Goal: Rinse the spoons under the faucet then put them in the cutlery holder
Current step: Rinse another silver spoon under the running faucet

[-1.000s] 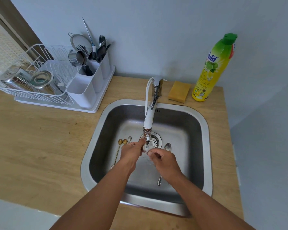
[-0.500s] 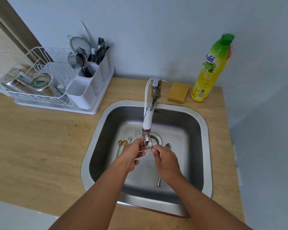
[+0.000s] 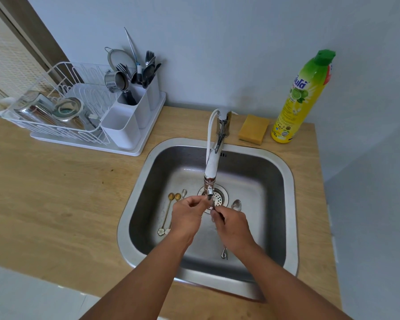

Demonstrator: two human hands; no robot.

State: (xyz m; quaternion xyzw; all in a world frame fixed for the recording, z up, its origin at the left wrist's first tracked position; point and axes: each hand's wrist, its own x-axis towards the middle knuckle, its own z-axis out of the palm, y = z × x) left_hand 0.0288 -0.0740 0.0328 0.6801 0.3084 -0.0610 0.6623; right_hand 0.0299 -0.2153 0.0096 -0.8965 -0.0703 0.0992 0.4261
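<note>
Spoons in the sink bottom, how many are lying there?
4: two gold spoons and a small silver spoon left of the drain, one silver spoon right. Hands may hide more.
</note>
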